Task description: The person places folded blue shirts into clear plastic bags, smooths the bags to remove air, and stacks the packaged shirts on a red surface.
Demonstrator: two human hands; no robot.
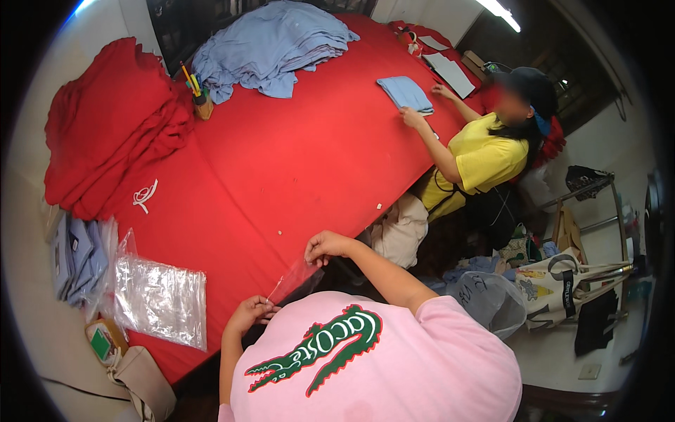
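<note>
Clear bag [290, 279] is at the table's [302, 165] near edge, left hand [246, 314] and right hand [328, 246] pinching it. Plastic bags [160, 301] and red cloth pile [112, 130] line table's left; middle is open; blue clothes [274, 46] sit far end.

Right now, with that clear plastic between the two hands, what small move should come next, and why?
Perhaps feel gently along the clear plastic for an opening: the left hand and right hand pinch it between them, and it looks thin and flat.

Red tbl [302, 155]: blue cloth [274, 43], red cloth [116, 126], clr bags [162, 301].
</note>
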